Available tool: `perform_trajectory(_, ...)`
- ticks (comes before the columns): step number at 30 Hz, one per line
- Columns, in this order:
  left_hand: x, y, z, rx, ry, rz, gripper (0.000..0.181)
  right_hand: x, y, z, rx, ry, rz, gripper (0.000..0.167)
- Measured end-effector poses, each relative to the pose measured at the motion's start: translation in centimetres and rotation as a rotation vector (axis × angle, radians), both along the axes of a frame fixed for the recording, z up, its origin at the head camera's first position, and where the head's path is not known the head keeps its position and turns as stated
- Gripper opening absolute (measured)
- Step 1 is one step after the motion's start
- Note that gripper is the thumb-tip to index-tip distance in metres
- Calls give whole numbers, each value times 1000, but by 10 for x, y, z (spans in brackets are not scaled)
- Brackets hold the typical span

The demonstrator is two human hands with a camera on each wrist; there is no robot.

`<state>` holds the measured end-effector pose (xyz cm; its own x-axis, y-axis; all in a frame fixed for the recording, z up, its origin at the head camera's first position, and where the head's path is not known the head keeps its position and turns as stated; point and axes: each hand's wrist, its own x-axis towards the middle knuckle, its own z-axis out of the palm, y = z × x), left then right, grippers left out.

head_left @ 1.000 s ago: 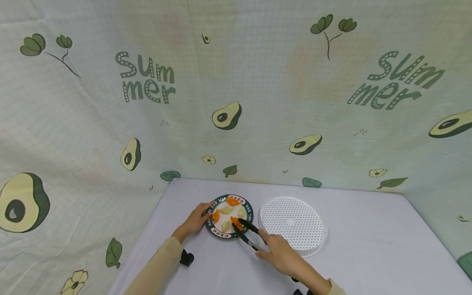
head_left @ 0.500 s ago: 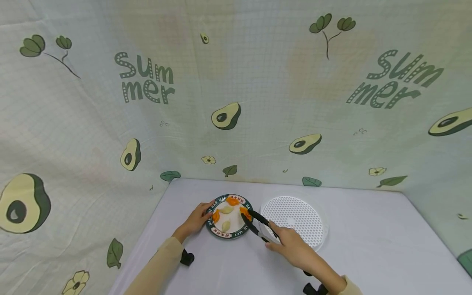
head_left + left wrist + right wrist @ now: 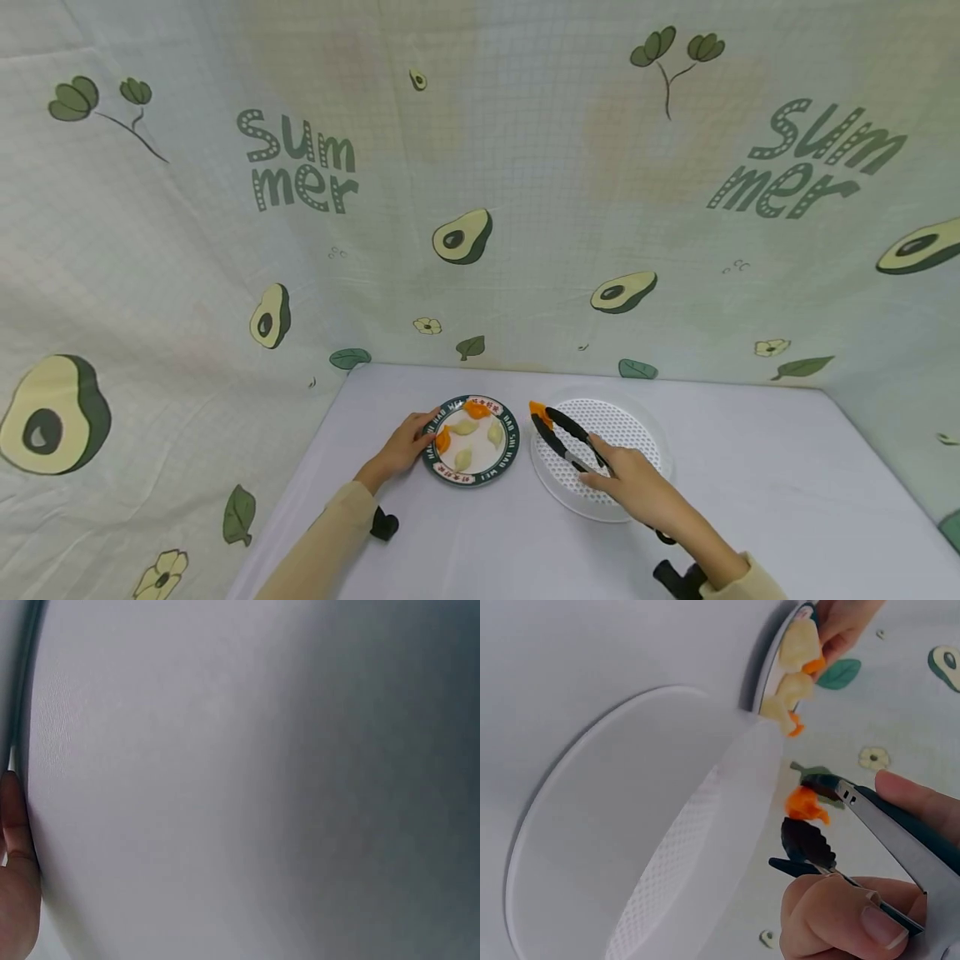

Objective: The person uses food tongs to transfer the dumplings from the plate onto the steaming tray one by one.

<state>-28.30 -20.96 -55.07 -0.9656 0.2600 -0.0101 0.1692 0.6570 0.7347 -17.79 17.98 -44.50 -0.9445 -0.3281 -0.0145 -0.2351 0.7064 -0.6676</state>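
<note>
My left hand [image 3: 401,446] grips the left rim of a round plate [image 3: 512,450] with a green patterned border; the left wrist view shows just a finger and part of the palm. On the plate lie pale dumplings [image 3: 463,459] and orange dumplings [image 3: 476,410]. Black-tipped metal tongs [image 3: 573,443] are in my right hand [image 3: 633,483], its fingers and thumb wrapped round the handles. Between the tong tips sits an orange dumpling [image 3: 804,804], raised over the left edge of a white round perforated steamer tray [image 3: 637,437].
Steamer tray and plate stand side by side, a narrow gap between them, on a white-covered table [image 3: 750,467]. A printed cloth [image 3: 525,167] hangs behind and to the sides. Dark camera mounts [image 3: 384,525] hang under the wrists.
The tongs lifted the orange dumpling off the plate and carried it right, over the steamer tray's edge. My left hand stays on the plate's rim.
</note>
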Motion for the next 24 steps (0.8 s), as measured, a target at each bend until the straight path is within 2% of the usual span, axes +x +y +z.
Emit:
perform_trajectory(6, -2, 0, -2, 4, -2, 8, 50, -5, 17, -5, 22, 28, 5, 72)
perform_trajectory(16, -1, -1, -2, 10, 3, -11, 49, -15, 39, -15, 84, -5, -34, 72)
perform_trajectory(24, -1, 0, -2, 13, -4, 7, 50, -25, 52, -19, 129, -29, -63, 70)
